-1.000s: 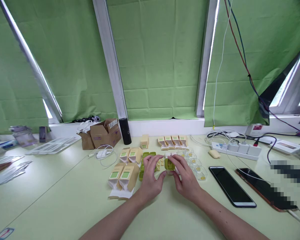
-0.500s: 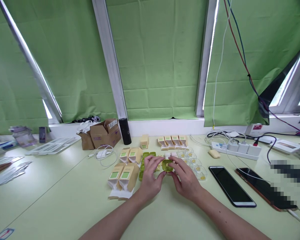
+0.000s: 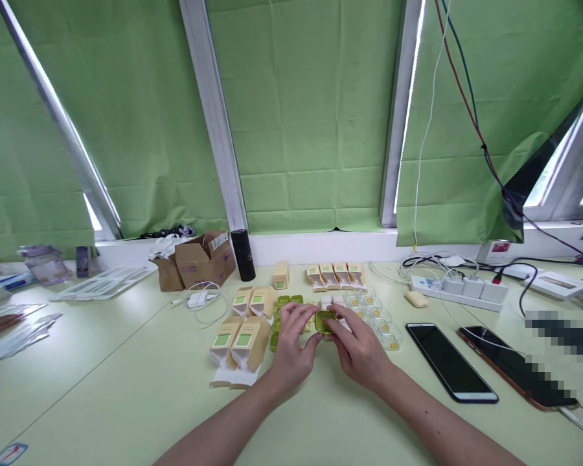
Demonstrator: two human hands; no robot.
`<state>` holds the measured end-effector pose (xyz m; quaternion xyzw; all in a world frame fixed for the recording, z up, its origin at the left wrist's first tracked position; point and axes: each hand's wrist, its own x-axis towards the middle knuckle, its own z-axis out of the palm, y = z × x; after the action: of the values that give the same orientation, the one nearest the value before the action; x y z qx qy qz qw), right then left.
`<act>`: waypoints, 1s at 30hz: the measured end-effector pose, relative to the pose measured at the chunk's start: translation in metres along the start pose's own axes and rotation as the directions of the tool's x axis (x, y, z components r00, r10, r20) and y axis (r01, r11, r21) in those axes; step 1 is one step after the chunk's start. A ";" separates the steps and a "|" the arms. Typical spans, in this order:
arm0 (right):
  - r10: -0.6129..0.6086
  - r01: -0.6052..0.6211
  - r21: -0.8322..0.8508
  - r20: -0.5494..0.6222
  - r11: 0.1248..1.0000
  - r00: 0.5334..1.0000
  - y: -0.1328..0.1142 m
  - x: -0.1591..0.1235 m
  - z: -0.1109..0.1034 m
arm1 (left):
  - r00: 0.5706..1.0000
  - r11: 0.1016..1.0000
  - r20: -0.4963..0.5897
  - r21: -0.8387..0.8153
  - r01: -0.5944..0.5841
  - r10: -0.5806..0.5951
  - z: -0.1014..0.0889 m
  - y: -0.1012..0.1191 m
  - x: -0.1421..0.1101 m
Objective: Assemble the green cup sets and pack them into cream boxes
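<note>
A small green square cup point(image 3: 322, 322) is held above the table between my two hands. My left hand point(image 3: 292, 343) grips its left side with fingers and thumb. My right hand point(image 3: 362, 343) closes on its right side, a finger reaching inside the cup; what lies under that fingertip is hidden. More green square cups point(image 3: 284, 300) stand just behind and left of my left hand, partly covered by it. Beyond my right hand are several clear plastic cups point(image 3: 383, 327) with yellow centres. Cream cartons with green labels point(image 3: 252, 340) stand to the left of my left hand, their white flaps toward me.
Further cream cartons point(image 3: 337, 275) line the back. A cardboard box point(image 3: 205, 259) and a black cylinder point(image 3: 243, 255) stand back left. Right are a phone point(image 3: 451, 361), a second phone point(image 3: 512, 364) and a power strip point(image 3: 459, 292) with cables. Another person's hand point(image 3: 0, 327) shows far left.
My right hand's fingers have moved slightly left and deeper into the green cup, which has tilted a little. My left hand stays put. The other person's hand at far left has shifted slightly.
</note>
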<state>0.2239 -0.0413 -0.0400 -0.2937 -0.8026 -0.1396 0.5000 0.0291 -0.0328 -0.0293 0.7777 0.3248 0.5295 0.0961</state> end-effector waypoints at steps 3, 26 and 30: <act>-0.012 0.012 -0.008 0.003 1.000 1.000 0.000 0.000 0.001 | 1.000 1.000 -0.010 0.003 -0.007 0.007 0.000 0.000 0.000; -0.024 0.023 -0.029 -0.029 0.999 0.999 0.001 -0.002 0.002 | 0.999 0.999 -0.020 -0.020 0.039 -0.039 0.000 0.002 0.000; -0.051 0.050 -0.027 -0.031 0.998 0.998 0.001 0.000 0.001 | 0.999 0.999 -0.017 -0.010 0.035 -0.036 0.000 0.002 0.000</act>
<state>0.2237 -0.0400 -0.0404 -0.2779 -0.7998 -0.1673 0.5051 0.0297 -0.0346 -0.0286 0.7669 0.3368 0.5359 0.1065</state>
